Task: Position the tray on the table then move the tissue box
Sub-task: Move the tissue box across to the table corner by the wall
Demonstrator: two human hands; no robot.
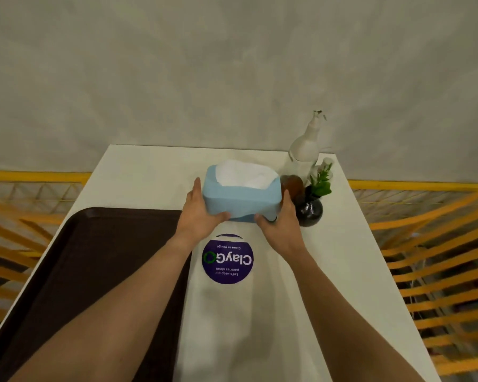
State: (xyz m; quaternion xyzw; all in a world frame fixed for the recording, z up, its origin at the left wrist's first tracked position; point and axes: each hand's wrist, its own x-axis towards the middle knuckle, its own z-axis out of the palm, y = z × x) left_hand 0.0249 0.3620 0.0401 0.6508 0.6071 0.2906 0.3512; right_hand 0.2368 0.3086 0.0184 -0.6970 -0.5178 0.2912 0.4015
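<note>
While the left hand (202,213) and the right hand (280,219) pressed in from opposite ends, the soft pale-blue tissue box (242,194) with white tissue bulging from its top sat clamped between them, thumbs hooked under its near lower edge. Gripping at both ends probably kept the squashy box level and stopped it folding. It looked slightly raised at the near edge, though whether it had left the white bench (342,244) entirely could not be told. It was at the far middle of the bench, just beside a small amber-brown jar (293,184) and a round dark glazed vase with a green sprig (309,209), the right hand close to both. Behind these stood a white pump bottle (305,144).

To the left, the flat dark-brown plastic tray (94,271) already lay on the bench, its left edge near the bench's rim, so the first step seemed done and the box was the step in hand. Between the forearms a round purple sticker (227,259) read, upside down to the wearer, "ClayGo", "Clean as you go" and "Let's keep our pantries clean".
</note>
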